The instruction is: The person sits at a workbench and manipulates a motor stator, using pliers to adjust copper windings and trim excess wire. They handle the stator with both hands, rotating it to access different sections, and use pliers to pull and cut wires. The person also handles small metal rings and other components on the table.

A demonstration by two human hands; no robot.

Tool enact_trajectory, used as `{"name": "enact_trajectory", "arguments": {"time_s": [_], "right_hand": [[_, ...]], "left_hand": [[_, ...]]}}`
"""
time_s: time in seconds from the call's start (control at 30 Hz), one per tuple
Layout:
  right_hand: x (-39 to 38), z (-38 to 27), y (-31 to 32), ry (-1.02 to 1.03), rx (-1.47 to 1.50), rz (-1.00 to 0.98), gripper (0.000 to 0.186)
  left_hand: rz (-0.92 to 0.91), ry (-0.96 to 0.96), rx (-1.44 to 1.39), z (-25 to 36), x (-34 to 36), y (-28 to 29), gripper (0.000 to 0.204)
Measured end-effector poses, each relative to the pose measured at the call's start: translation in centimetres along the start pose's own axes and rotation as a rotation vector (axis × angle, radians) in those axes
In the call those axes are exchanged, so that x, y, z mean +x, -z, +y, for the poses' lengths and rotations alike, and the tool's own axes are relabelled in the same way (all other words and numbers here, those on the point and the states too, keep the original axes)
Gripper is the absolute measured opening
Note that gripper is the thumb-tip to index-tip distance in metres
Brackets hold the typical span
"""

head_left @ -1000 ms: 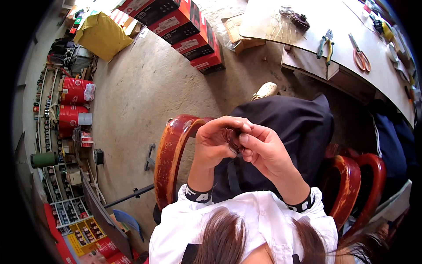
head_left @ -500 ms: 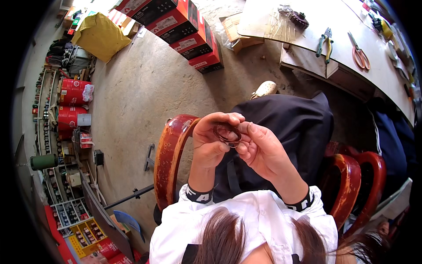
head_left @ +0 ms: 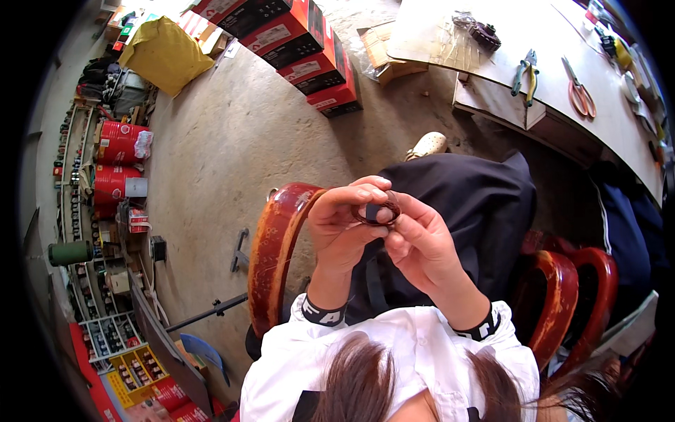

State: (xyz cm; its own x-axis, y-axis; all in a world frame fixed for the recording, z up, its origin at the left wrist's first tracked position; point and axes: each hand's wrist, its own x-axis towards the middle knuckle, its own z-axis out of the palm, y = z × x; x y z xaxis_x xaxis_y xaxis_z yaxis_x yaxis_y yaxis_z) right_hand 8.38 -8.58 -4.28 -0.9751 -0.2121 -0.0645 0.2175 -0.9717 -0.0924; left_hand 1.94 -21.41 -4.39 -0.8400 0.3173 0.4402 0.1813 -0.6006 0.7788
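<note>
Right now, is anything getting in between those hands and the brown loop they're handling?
Nothing visible does: the left hand and the right hand both touch the brown loop directly with their fingers. The pliers and scissors lie well apart from it, on the table.

A small coil of thin, dark reddish-brown wire, its turns bunched into a ring, is held up between the fingers of the left hand and the right hand. Seen at a slant, it shows as an oval wider from side to side than it is tall, with its middle open. Fingertips touch it at both sides and cover parts of its rim.
</note>
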Motion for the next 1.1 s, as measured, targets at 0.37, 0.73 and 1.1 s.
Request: {"name": "enact_trajectory", "arguments": {"time_s": [0.37,0.73,1.1], "right_hand": [[0.4,-0.1,0.2,-0.014,0.168,-0.044,0.028],[0.8,0.0,-0.1,0.106,0.086,0.018,0.026],[0.6,-1.5,-0.7,0.070,-0.126,-0.038,0.025]], "left_hand": [[-0.037,0.022,0.135,-0.1,0.0,0.1,0.048],[0.060,0.041,0.127,0.0,0.4,-0.9,0.038],[-0.166,-0.027,0.051,0.6,1.4,0.8,0.036]]}}
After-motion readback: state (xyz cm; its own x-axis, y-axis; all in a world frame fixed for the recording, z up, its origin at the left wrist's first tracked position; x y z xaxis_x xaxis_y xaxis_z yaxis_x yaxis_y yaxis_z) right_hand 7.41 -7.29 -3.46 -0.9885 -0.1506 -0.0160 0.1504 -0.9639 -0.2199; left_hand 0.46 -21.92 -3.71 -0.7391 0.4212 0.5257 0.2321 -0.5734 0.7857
